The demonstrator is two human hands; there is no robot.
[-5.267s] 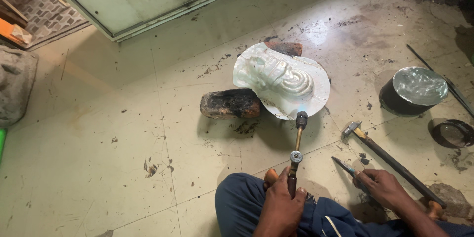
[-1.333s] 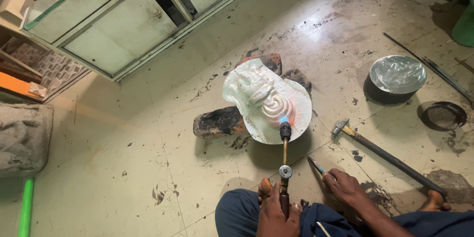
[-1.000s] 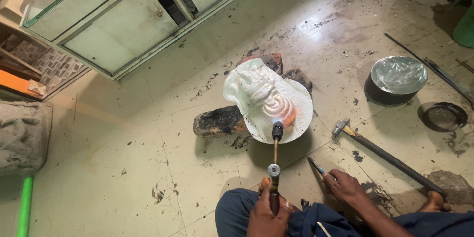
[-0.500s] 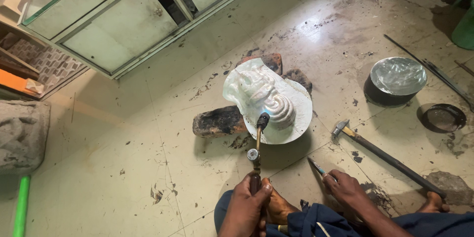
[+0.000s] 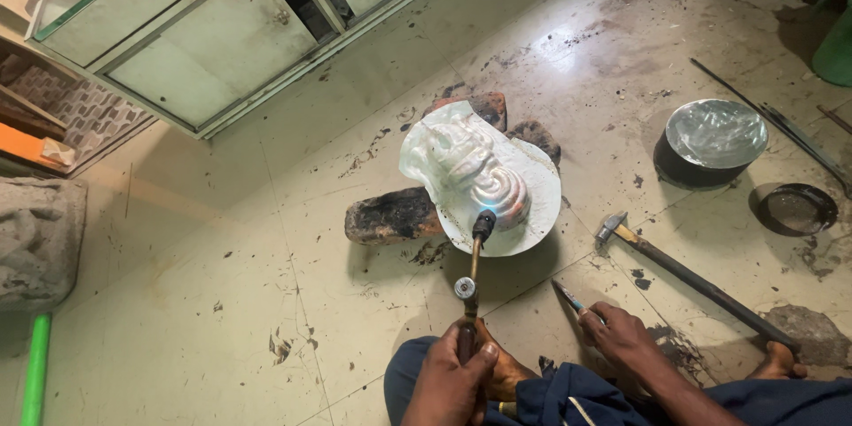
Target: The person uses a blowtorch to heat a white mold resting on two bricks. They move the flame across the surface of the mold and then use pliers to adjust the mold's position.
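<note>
An embossed silver metal sheet with a raised face and spiral [image 5: 479,179] lies propped on charred bricks [image 5: 392,216] on the floor. My left hand [image 5: 453,382] grips the handle of a gas torch [image 5: 472,273], whose nozzle points at the sheet's lower spiral. My right hand [image 5: 619,337] rests on the floor holding pliers [image 5: 568,296], a little to the right of the torch.
A long-handled hammer [image 5: 683,277] lies right of the sheet. A round metal pot [image 5: 710,140] and a small dark bowl [image 5: 793,208] sit at the right, with thin rods [image 5: 772,124] beyond. A pale green cabinet [image 5: 222,35] stands at the upper left, a green pipe [image 5: 35,371] bottom left.
The torch tip has swept across the sheet, from its right side to the left and back toward the lower spiral. My right hand has stayed on the floor.
</note>
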